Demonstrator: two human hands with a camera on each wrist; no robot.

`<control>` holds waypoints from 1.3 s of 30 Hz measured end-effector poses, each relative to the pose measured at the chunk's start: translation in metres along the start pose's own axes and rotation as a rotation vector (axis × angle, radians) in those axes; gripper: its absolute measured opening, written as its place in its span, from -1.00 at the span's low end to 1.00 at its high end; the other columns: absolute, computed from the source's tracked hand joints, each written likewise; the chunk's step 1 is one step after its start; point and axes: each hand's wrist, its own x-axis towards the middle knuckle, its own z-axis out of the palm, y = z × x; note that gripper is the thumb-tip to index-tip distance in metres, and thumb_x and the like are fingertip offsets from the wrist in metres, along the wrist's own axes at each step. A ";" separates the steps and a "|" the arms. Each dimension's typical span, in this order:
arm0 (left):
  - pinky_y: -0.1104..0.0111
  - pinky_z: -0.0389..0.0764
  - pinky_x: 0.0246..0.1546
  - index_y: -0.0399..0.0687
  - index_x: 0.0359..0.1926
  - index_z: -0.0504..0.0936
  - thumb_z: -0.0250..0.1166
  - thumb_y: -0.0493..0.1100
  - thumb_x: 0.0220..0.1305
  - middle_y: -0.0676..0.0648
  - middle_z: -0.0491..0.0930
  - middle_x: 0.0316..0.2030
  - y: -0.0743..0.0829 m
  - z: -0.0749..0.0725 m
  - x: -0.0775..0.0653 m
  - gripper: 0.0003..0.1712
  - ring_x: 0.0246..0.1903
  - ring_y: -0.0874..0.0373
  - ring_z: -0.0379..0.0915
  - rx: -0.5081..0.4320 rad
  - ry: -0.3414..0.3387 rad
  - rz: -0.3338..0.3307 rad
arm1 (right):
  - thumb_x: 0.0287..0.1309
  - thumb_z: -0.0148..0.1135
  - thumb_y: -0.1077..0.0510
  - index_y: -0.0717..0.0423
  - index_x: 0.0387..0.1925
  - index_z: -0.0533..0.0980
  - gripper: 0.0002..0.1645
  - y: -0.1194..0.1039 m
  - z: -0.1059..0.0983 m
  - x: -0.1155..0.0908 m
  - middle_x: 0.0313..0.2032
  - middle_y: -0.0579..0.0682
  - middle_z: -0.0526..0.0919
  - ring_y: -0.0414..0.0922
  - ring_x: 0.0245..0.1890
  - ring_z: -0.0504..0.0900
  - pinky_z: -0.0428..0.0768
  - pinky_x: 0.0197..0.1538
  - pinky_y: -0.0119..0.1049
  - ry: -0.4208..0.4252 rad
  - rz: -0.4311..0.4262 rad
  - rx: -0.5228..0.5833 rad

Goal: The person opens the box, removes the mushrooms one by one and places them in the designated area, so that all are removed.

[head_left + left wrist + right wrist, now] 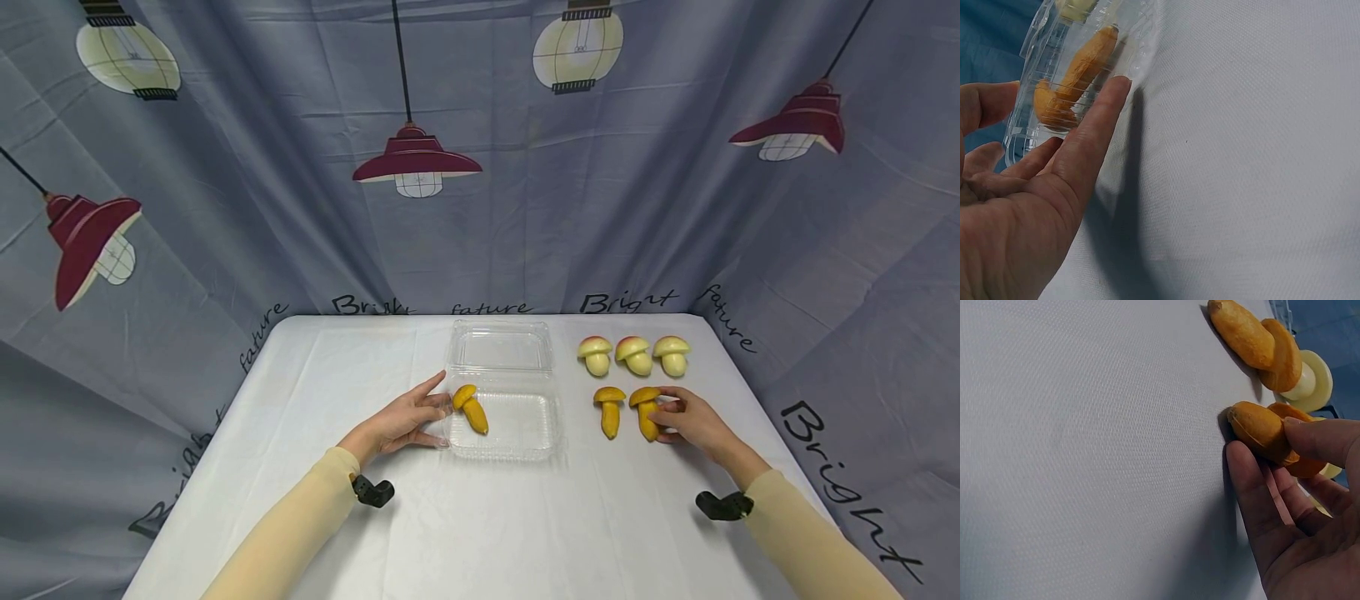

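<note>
A clear plastic clamshell box (504, 457) lies with its lid folded back. Inside, towards the left, rests a yellow-orange toy mushroom (474, 414), also visible through the wall in the left wrist view. My left hand (408, 419) touches the box's left side with spread, fairly straight fingers. On the right, my right hand (693, 423) pinches the stem of another yellow-orange mushroom (1260, 430), which is low at the tabletop. A third yellow-orange mushroom (610, 412) lies just left of that one.
Behind the yellow-orange mushrooms lies a row of pale green mushrooms (633, 356) with reddish tops. The table (480, 533) has a white cover. A grey-blue curtain (480, 242) with printed lamps hangs behind it.
</note>
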 end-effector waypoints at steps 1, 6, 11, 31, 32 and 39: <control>0.00 0.72 0.00 0.30 0.67 -0.24 0.03 -0.42 0.52 -0.30 -0.21 0.61 0.000 0.000 0.000 -0.03 0.51 -0.28 -0.03 0.000 -0.001 0.000 | 0.38 0.31 0.17 0.41 0.53 0.00 -0.07 0.000 0.000 0.000 0.07 0.32 0.38 0.00 -0.11 0.64 0.79 -0.13 -0.16 0.000 -0.001 -0.001; -0.01 0.71 0.01 0.28 0.67 -0.26 0.03 -0.41 0.52 -0.30 -0.21 0.60 0.000 0.000 0.000 -0.03 0.51 -0.29 -0.03 0.003 -0.004 0.001 | 0.38 0.30 0.17 0.40 0.53 0.01 -0.07 -0.001 0.000 -0.001 0.05 0.30 0.40 -0.01 -0.13 0.64 0.79 -0.14 -0.17 0.005 0.000 -0.008; -0.01 0.71 0.01 0.28 0.67 -0.26 0.04 -0.41 0.52 -0.30 -0.20 0.61 0.000 -0.001 0.001 -0.03 0.51 -0.27 -0.02 0.001 -0.003 -0.001 | 0.39 0.30 0.17 0.40 0.53 0.01 -0.08 -0.001 0.000 -0.001 0.04 0.29 0.40 0.00 -0.12 0.63 0.79 -0.15 -0.17 0.006 0.004 -0.020; -0.01 0.71 0.02 0.28 0.67 -0.25 0.06 -0.41 0.51 -0.29 -0.21 0.61 0.000 0.000 0.000 -0.02 0.51 -0.26 -0.02 -0.010 -0.002 0.000 | 0.39 0.29 0.20 0.42 0.54 -0.02 -0.06 -0.001 0.000 -0.002 0.06 0.33 0.42 -0.02 -0.15 0.65 0.79 -0.15 -0.15 0.008 -0.007 -0.024; -0.01 0.71 0.02 0.28 0.67 -0.25 0.06 -0.41 0.51 -0.28 -0.21 0.61 0.000 0.000 0.000 -0.02 0.51 -0.26 -0.02 -0.011 -0.001 0.000 | 0.38 0.29 0.20 0.43 0.54 -0.02 -0.06 -0.001 0.000 -0.002 0.05 0.33 0.42 -0.03 -0.15 0.65 0.79 -0.15 -0.15 0.008 -0.009 -0.025; -0.02 0.71 0.01 0.29 0.67 -0.24 0.07 -0.40 0.51 -0.29 -0.20 0.61 0.000 0.000 0.000 -0.02 0.51 -0.28 -0.02 -0.005 0.003 -0.001 | 0.38 0.29 0.22 0.41 0.54 -0.01 -0.07 -0.001 -0.002 -0.002 0.04 0.32 0.43 -0.03 -0.14 0.64 0.79 -0.15 -0.18 0.000 -0.011 -0.025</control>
